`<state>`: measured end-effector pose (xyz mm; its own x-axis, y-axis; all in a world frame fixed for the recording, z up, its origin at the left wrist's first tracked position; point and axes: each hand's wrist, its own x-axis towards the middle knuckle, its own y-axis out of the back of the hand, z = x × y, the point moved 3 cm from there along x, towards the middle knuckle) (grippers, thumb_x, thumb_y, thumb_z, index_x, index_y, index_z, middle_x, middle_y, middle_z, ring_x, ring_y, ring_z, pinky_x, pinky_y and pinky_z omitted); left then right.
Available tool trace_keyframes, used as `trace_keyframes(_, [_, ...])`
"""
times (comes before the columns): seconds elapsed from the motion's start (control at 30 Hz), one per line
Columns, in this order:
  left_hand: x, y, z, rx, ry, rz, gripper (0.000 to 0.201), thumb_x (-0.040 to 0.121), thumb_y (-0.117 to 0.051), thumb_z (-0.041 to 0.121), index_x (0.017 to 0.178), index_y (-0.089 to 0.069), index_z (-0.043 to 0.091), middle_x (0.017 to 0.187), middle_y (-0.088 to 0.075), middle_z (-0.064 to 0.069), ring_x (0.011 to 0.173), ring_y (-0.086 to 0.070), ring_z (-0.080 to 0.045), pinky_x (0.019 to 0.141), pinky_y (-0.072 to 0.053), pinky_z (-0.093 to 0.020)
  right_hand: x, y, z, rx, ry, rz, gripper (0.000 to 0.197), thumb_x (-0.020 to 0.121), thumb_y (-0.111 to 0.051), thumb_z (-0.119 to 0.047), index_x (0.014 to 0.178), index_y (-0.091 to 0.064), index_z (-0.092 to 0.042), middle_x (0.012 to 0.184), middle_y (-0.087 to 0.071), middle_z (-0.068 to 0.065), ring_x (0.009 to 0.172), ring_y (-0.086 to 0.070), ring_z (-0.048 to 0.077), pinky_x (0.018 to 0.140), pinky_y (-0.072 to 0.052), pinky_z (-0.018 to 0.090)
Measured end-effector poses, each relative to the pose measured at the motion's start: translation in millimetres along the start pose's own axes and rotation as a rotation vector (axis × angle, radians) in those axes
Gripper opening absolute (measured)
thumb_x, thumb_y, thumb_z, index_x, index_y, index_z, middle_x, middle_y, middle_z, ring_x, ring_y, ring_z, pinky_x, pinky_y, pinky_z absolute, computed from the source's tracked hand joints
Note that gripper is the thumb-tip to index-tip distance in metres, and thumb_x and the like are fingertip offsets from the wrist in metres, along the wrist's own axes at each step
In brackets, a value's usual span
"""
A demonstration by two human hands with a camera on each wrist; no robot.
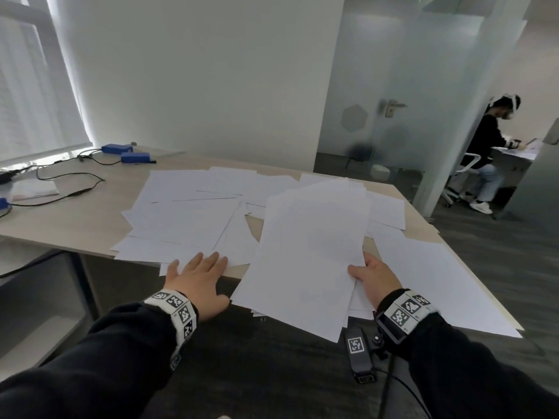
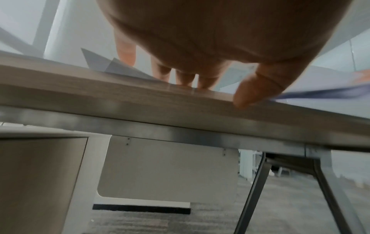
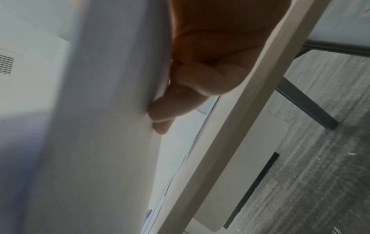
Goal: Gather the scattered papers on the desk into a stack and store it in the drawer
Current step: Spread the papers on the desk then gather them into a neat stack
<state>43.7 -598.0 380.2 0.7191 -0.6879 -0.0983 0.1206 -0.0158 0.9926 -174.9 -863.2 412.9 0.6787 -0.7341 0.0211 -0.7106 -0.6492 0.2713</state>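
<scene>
Head view: the right hand [image 1: 375, 275] pinches a partial stack [image 1: 308, 252] by its near right edge, thumb on top. The stack juts past the desk's front edge [image 1: 90, 252], fanned and unsquared. The left hand [image 1: 198, 279] lies flat, fingers straight, on loose sheets [image 1: 181, 219] left of the stack, at the same front edge. More sheets [image 1: 438, 282] lie right of the stack. Risk: a one-sided pinch may let lower pages slide out to the floor.

Left wrist view: fingertips [image 2: 186, 79] press at the desk's front edge; several sheet corners overhang it. A careless sweep could push them off.

Right wrist view: fingers [image 3: 170, 110] curl under the stack. The view is blurred. No drawer can be identified with certainty.
</scene>
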Motion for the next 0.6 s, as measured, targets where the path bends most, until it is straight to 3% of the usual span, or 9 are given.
trace_keyframes(0.1, [9.6, 16.8, 8.7, -0.179, 0.057, 0.018, 0.073, 0.09, -0.04, 0.043, 0.157, -0.011, 0.036, 0.166, -0.007, 0.014, 0.153, -0.003, -0.012, 0.122, -0.003, -0.05, -2.0, 6.0, -0.4, 0.066, 0.065, 0.02, 0.033, 0.096, -0.051, 0.001, 0.106, -0.067, -0.025, 0.103, -0.074, -0.004, 0.093, -0.069, 0.015, 0.078, -0.051, 0.023])
trace_keyframes(0.23, [24.6, 34.3, 35.9, -0.709, 0.028, 0.125, 0.075, 0.094, -0.05, 0.054, 0.157, -0.022, 0.024, 0.163, -0.026, 0.005, 0.148, -0.028, -0.018, 0.121, -0.021, -0.04, -1.3, 11.1, -4.1, 0.15, 0.121, 0.017, 0.035, 0.097, -0.05, 0.0, 0.107, -0.069, -0.028, 0.108, -0.075, 0.001, 0.1, -0.071, 0.022, 0.09, -0.052, 0.037])
trace_keyframes(0.3, [31.4, 44.3, 54.6, -0.917, 0.0, 0.139, 0.075, 0.09, -0.056, 0.058, 0.153, -0.033, 0.024, 0.153, -0.044, 0.005, 0.137, -0.046, -0.019, 0.116, -0.034, -0.041, 0.2, 13.3, -9.9, 0.165, 0.148, 0.006, 0.034, 0.097, -0.051, 0.0, 0.108, -0.069, -0.028, 0.107, -0.076, -0.001, 0.101, -0.071, 0.022, 0.09, -0.052, 0.038])
trace_keyframes(0.37, [38.3, 56.0, 68.8, -1.086, -0.005, 0.207, 0.054, 0.09, -0.061, 0.051, 0.135, -0.052, 0.024, 0.127, -0.066, 0.004, 0.109, -0.064, -0.015, 0.093, -0.052, -0.035, 1.3, 15.7, -16.3, 0.169, 0.169, -0.001, 0.032, 0.098, -0.051, -0.001, 0.107, -0.068, -0.027, 0.105, -0.076, -0.003, 0.1, -0.071, 0.02, 0.09, -0.053, 0.036])
trace_keyframes(0.4, [39.6, 62.1, 74.5, -1.162, 0.005, 0.241, 0.041, 0.09, -0.063, 0.042, 0.126, -0.057, 0.022, 0.113, -0.069, 0.004, 0.097, -0.066, -0.013, 0.082, -0.054, -0.031, 2.1, 17.3, -18.4, 0.17, 0.182, 0.0, 0.031, 0.098, -0.051, -0.002, 0.107, -0.068, -0.026, 0.105, -0.076, -0.004, 0.1, -0.071, 0.018, 0.089, -0.053, 0.035])
trace_keyframes(0.43, [43.3, 65.4, 78.6, -1.23, 0.014, 0.258, 0.034, 0.089, -0.064, 0.037, 0.118, -0.06, 0.021, 0.105, -0.071, 0.004, 0.092, -0.068, -0.015, 0.078, -0.056, -0.032, 2.8, 19.1, -20.0, 0.162, 0.191, 0.007, 0.029, 0.099, -0.052, -0.005, 0.107, -0.068, -0.027, 0.105, -0.076, -0.004, 0.1, -0.071, 0.017, 0.089, -0.053, 0.034])
trace_keyframes(0.53, [47.3, 72.1, 89.1, -1.335, -0.007, 0.29, 0.024, 0.086, -0.063, 0.027, 0.11, -0.065, 0.024, 0.102, -0.075, 0.0, 0.092, -0.072, -0.024, 0.089, -0.057, -0.047, 6.7, 26.0, -22.4, 0.118, 0.208, 0.044, 0.022, 0.1, -0.053, -0.012, 0.104, -0.068, -0.027, 0.102, -0.076, -0.007, 0.097, -0.071, 0.014, 0.085, -0.055, 0.029])
trace_keyframes(0.6, [48.6, 77.7, 95.7, -1.363, -0.052, 0.352, 0.016, 0.092, -0.061, 0.021, 0.106, -0.065, 0.029, 0.102, -0.075, 0.003, 0.092, -0.072, -0.023, 0.087, -0.057, -0.044, 8.8, 31.6, -27.9, 0.106, 0.225, 0.084, 0.019, 0.1, -0.053, -0.016, 0.098, -0.069, -0.027, 0.092, -0.077, -0.013, 0.091, -0.072, 0.009, 0.074, -0.054, 0.017])
